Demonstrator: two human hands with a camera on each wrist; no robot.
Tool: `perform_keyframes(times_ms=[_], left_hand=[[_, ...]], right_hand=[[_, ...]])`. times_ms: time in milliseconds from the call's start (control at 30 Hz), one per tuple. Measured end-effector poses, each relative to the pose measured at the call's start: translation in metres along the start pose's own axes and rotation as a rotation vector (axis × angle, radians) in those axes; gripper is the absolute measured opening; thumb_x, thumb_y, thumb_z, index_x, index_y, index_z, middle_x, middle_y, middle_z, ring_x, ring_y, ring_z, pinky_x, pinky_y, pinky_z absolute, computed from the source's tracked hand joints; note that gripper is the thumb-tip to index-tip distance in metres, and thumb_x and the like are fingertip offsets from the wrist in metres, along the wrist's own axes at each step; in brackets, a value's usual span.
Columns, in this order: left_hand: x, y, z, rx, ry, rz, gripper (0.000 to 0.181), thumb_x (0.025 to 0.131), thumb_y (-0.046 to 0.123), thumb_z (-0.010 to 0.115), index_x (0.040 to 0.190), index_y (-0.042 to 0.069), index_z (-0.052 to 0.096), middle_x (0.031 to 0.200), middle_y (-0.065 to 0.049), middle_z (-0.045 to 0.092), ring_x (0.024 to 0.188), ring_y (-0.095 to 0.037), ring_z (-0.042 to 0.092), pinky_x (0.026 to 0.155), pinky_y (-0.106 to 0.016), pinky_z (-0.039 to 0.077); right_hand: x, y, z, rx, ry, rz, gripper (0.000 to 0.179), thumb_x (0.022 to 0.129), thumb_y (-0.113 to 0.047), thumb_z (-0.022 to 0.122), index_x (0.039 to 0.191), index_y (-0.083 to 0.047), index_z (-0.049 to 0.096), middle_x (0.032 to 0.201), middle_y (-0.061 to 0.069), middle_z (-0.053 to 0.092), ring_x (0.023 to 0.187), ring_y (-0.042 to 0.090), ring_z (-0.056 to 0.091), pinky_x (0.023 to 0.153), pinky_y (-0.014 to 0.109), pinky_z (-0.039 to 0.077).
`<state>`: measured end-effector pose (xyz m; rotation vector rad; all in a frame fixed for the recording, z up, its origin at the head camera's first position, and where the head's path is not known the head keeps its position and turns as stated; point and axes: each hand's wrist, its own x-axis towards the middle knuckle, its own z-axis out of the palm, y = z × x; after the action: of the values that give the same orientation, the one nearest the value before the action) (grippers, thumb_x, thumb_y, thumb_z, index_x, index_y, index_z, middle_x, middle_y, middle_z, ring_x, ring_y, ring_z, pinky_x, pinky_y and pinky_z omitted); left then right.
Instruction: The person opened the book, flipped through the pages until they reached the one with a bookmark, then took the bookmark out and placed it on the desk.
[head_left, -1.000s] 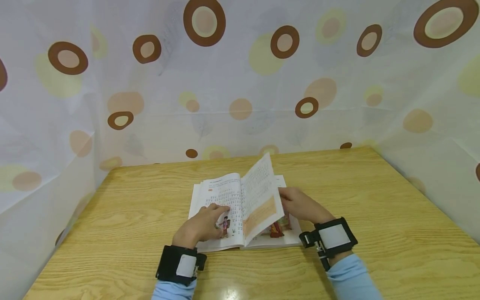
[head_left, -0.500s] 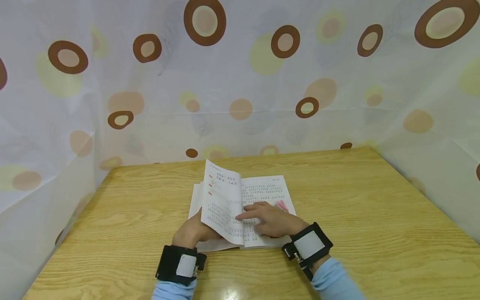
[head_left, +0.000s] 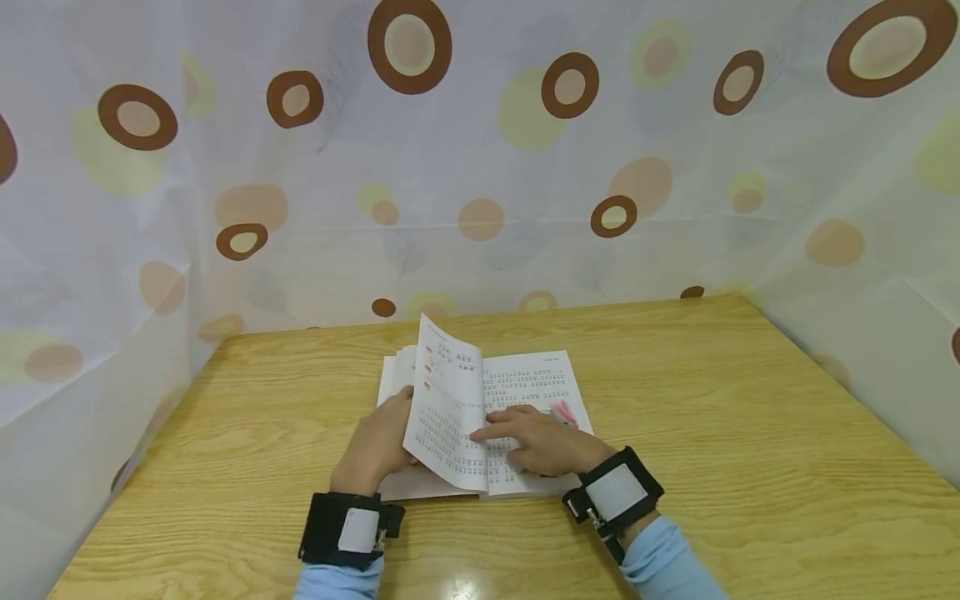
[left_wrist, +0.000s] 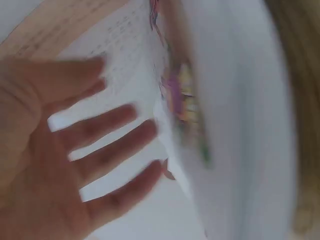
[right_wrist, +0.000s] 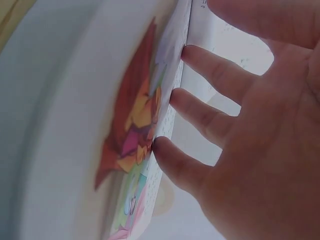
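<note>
An open book [head_left: 525, 367] with printed text lies on the table, one page [head_left: 446, 400] standing raised and tilted over its left half. My left hand [head_left: 378, 437] is at the left side of this page, with part of the fingers hidden behind it. In the left wrist view the left fingers [left_wrist: 117, 155] are spread and fairly straight, holding nothing. My right hand [head_left: 543, 442] rests on the right page, its index finger reaching to the gutter at the foot of the raised page. Seen from the right wrist, the fingertips [right_wrist: 172, 95] touch the paper beside a colored picture [right_wrist: 137, 125].
The book rests on a wood-grain table [head_left: 285, 400] near its front middle. A white curtain [head_left: 480, 167] with brown rings and pale dots hangs behind and along both sides. Each wrist wears a black strap [head_left: 348, 529] over a light blue sleeve.
The right hand has turned a page leftward, then come to rest on the right page. My left hand, earlier on the left page, has slid slightly left and up behind the raised page.
</note>
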<state>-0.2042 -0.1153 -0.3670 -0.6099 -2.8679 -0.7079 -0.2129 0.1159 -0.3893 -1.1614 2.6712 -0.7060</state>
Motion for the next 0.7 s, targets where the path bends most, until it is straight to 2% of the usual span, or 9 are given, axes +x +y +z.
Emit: perform_keyframes(times_ms=[67,133,233,267,333,467,533,600,700], left_hand=[[0.002,0.0,-0.005,0.119,0.169,0.007,0.04,0.083,0.015,0.063,0.121,0.008,0.052,0.108,-0.013,0.057,0.088,-0.025,0.055,0.06,-0.041,0.053],[0.004,0.001,-0.009,0.138,0.31,-0.005,0.037,0.092,0.025,0.052,0.124,0.007,0.05,0.114,-0.016,0.055,0.096,-0.029,0.054,0.062,-0.045,0.053],[0.007,0.004,-0.011,0.101,0.394,-0.007,0.039,0.095,0.033,0.045,0.121,0.005,0.053,0.115,-0.017,0.055,0.101,-0.03,0.052,0.068,-0.047,0.052],[0.006,0.005,-0.01,0.102,0.372,0.005,0.038,0.093,0.032,0.048,0.119,0.005,0.054,0.116,-0.017,0.055,0.103,-0.03,0.051,0.072,-0.047,0.052],[0.005,0.007,-0.008,0.118,0.245,0.02,0.036,0.09,0.031,0.055,0.117,0.007,0.055,0.12,-0.015,0.053,0.107,-0.03,0.048,0.081,-0.048,0.048],[0.002,0.008,0.003,0.106,-0.147,0.017,0.045,0.081,0.023,0.067,0.121,0.009,0.054,0.131,-0.013,0.046,0.116,-0.034,0.038,0.091,-0.051,0.041],[0.001,0.009,0.007,0.076,-0.283,-0.027,0.051,0.077,0.021,0.07,0.124,0.011,0.052,0.134,-0.013,0.043,0.119,-0.036,0.035,0.092,-0.052,0.04],[0.001,0.008,0.01,0.05,-0.35,-0.067,0.055,0.074,0.018,0.073,0.125,0.012,0.052,0.135,-0.012,0.042,0.12,-0.038,0.033,0.092,-0.053,0.039],[0.002,0.008,0.012,0.045,-0.364,-0.083,0.059,0.071,0.017,0.075,0.125,0.013,0.052,0.135,-0.012,0.042,0.12,-0.038,0.033,0.092,-0.053,0.039]], right_hand=[[0.0,-0.001,0.0,-0.006,0.002,-0.005,0.049,0.076,0.002,0.053,0.121,-0.015,0.058,0.131,0.019,0.044,0.12,0.035,0.034,0.095,0.056,0.033],[0.0,-0.001,-0.001,-0.012,0.007,-0.01,0.049,0.075,0.003,0.053,0.12,-0.015,0.058,0.131,0.02,0.045,0.119,0.036,0.035,0.094,0.056,0.034],[0.0,-0.002,-0.001,-0.025,0.012,-0.01,0.049,0.075,0.004,0.053,0.12,-0.016,0.058,0.13,0.019,0.046,0.119,0.036,0.035,0.094,0.057,0.034],[0.0,-0.002,-0.001,-0.03,0.012,-0.009,0.049,0.075,0.004,0.053,0.12,-0.016,0.058,0.13,0.019,0.046,0.119,0.036,0.036,0.094,0.057,0.034],[0.0,-0.002,0.0,-0.04,0.007,-0.004,0.048,0.076,0.003,0.053,0.12,-0.017,0.058,0.13,0.018,0.046,0.119,0.036,0.036,0.094,0.056,0.035],[0.0,-0.001,0.001,-0.052,-0.001,0.002,0.049,0.077,0.002,0.054,0.121,-0.018,0.057,0.131,0.017,0.045,0.119,0.035,0.036,0.094,0.056,0.035],[-0.001,-0.001,0.001,-0.06,0.001,-0.002,0.049,0.077,0.002,0.054,0.121,-0.019,0.057,0.131,0.017,0.045,0.118,0.036,0.036,0.094,0.057,0.035],[0.0,-0.001,0.002,-0.072,0.009,-0.01,0.048,0.077,0.001,0.055,0.121,-0.019,0.057,0.131,0.018,0.045,0.118,0.036,0.036,0.094,0.057,0.035],[0.0,-0.001,0.002,-0.087,0.016,-0.018,0.049,0.076,0.001,0.056,0.121,-0.019,0.057,0.131,0.018,0.045,0.117,0.036,0.037,0.093,0.057,0.035]])
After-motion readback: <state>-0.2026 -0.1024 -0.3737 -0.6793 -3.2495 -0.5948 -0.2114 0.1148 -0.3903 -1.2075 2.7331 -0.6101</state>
